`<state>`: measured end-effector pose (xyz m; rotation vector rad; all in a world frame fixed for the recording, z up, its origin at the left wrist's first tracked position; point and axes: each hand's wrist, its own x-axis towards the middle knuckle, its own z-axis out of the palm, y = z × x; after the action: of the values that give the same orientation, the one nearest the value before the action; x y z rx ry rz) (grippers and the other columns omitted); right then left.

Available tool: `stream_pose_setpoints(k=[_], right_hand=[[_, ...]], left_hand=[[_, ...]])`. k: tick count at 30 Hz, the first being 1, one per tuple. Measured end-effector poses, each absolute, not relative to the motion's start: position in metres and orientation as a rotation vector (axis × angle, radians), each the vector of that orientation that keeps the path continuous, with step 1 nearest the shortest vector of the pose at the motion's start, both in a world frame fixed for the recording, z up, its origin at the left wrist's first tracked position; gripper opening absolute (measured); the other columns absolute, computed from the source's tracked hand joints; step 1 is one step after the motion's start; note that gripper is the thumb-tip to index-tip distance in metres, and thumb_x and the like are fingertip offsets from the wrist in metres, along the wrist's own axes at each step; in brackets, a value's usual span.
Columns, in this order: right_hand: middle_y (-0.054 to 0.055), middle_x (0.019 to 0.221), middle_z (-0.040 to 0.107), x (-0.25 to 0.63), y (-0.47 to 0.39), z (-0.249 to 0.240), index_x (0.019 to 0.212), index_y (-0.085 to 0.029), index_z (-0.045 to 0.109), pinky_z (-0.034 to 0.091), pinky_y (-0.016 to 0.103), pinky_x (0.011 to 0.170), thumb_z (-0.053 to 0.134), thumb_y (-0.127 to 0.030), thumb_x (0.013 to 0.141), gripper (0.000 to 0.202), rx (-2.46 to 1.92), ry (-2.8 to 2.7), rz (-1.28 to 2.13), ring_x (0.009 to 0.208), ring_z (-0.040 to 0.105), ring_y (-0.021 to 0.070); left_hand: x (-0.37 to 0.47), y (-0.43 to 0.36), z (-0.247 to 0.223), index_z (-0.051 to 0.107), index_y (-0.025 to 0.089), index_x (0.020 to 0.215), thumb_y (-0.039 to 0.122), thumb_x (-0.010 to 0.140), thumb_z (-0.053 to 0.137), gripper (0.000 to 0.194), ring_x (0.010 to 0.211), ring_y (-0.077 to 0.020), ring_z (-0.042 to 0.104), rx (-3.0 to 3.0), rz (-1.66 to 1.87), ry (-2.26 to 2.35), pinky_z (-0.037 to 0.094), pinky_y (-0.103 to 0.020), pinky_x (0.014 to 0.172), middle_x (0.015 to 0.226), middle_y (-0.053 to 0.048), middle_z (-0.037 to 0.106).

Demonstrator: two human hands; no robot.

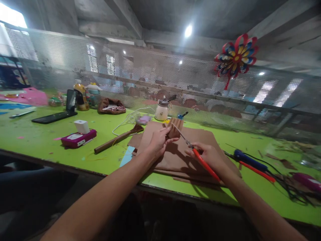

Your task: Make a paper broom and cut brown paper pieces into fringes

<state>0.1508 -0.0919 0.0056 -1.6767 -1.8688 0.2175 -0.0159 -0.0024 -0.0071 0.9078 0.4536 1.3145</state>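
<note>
In the head view, my left hand [160,140] is closed on a small brown ribbed piece [176,128], held up above a stack of brown sheets [198,137]. My right hand [207,155] grips red-handled pliers [204,164], their metal nose pointing up and left. A thin pale line runs from that nose to the face of the brown piece; whether it is wire or part of the tool I cannot tell. Under the stack's left side, a light blue sheet [127,156] sticks out.
Left on the green table [55,134] are a brown-handled brush [115,142], a magenta box [79,138] with a white adapter [81,127], and a phone on a black stand [71,100]. A white jar [162,110] stands behind. A blue-handled tool [250,160] with cables lies right.
</note>
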Motion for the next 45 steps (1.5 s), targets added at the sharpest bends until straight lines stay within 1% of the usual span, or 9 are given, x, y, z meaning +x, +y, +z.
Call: stream_pose_setpoints(k=[5,10,15,18,26,32,37,41,45], right_hand=[[0.008,0.076,0.069,0.15,-0.094,0.006,0.091,-0.017,0.067,0.041,0.026,0.057,0.052,-0.048,0.072,0.039,-1.651,-1.898,0.183,0.064,0.059,0.0197],[0.007,0.073,0.068,0.147,-0.098,0.01,0.084,-0.018,0.066,0.04,0.026,0.057,0.048,-0.048,0.074,0.036,-1.678,-1.906,0.148,0.063,0.059,0.0193],[0.007,0.078,0.067,0.146,-0.096,0.011,0.088,-0.019,0.063,0.041,0.026,0.059,0.048,-0.053,0.073,0.041,-1.657,-1.913,0.183,0.066,0.059,0.0196],[0.006,0.074,0.066,0.145,-0.094,0.012,0.087,-0.018,0.062,0.04,0.026,0.059,0.047,-0.054,0.073,0.041,-1.645,-1.908,0.185,0.063,0.057,0.0188],[0.003,0.064,0.063,0.14,-0.097,0.016,0.082,-0.018,0.062,0.036,0.023,0.049,0.045,-0.052,0.075,0.039,-1.627,-1.885,0.189,0.053,0.052,0.0144],[0.0,0.053,0.057,0.143,-0.095,0.01,0.087,-0.017,0.061,0.036,0.022,0.044,0.044,-0.055,0.075,0.043,-1.611,-1.839,0.29,0.043,0.049,0.0125],[0.0,0.054,0.058,0.143,-0.096,0.006,0.089,-0.018,0.061,0.037,0.021,0.043,0.044,-0.055,0.076,0.042,-1.571,-1.807,0.306,0.042,0.049,0.0115],[0.0,0.057,0.059,0.141,-0.098,0.005,0.087,-0.018,0.06,0.036,0.021,0.043,0.046,-0.052,0.076,0.039,-1.545,-1.786,0.326,0.042,0.048,0.0108],[0.0,0.057,0.057,0.139,-0.102,0.005,0.09,-0.018,0.059,0.036,0.021,0.043,0.045,-0.051,0.077,0.037,-1.524,-1.766,0.384,0.043,0.048,0.0114]], left_hand=[[-0.016,0.001,-0.01,0.062,0.008,0.086,0.017,0.075,0.055,0.015,0.07,-0.0156,0.06,0.908,1.286,0.432,0.056,-0.034,0.062,0.083,-0.009,0.062],[-0.015,0.001,-0.01,0.062,0.008,0.084,0.017,0.075,0.055,0.015,0.07,-0.0157,0.06,0.911,1.279,0.417,0.056,-0.036,0.062,0.083,-0.009,0.062],[-0.015,-0.006,-0.006,0.061,0.009,0.081,0.016,0.076,0.054,0.011,0.066,-0.0143,0.059,0.922,1.258,0.416,0.056,-0.036,0.063,0.076,-0.007,0.061],[-0.015,-0.009,-0.004,0.061,0.009,0.079,0.015,0.076,0.053,0.01,0.066,-0.0138,0.059,0.93,1.239,0.416,0.056,-0.036,0.062,0.075,-0.006,0.06],[-0.013,-0.016,0.001,0.06,0.009,0.075,0.014,0.076,0.053,0.009,0.065,-0.0136,0.058,0.941,1.214,0.396,0.055,-0.033,0.059,0.073,-0.006,0.06],[-0.012,-0.016,-0.001,0.059,0.009,0.074,0.016,0.076,0.054,0.009,0.064,-0.013,0.057,0.949,1.215,0.378,0.055,-0.034,0.061,0.073,-0.006,0.061],[-0.01,-0.015,-0.003,0.06,0.01,0.074,0.017,0.074,0.056,0.009,0.065,-0.0141,0.058,0.945,1.22,0.356,0.054,-0.034,0.062,0.069,-0.005,0.061],[-0.01,-0.016,-0.002,0.06,0.009,0.072,0.02,0.074,0.057,0.011,0.066,-0.0133,0.057,0.962,1.229,0.343,0.054,-0.034,0.063,0.072,-0.006,0.061],[-0.011,-0.019,0.001,0.06,0.009,0.074,0.02,0.074,0.057,0.012,0.066,-0.0141,0.058,0.984,1.236,0.351,0.054,-0.032,0.06,0.077,-0.008,0.062]])
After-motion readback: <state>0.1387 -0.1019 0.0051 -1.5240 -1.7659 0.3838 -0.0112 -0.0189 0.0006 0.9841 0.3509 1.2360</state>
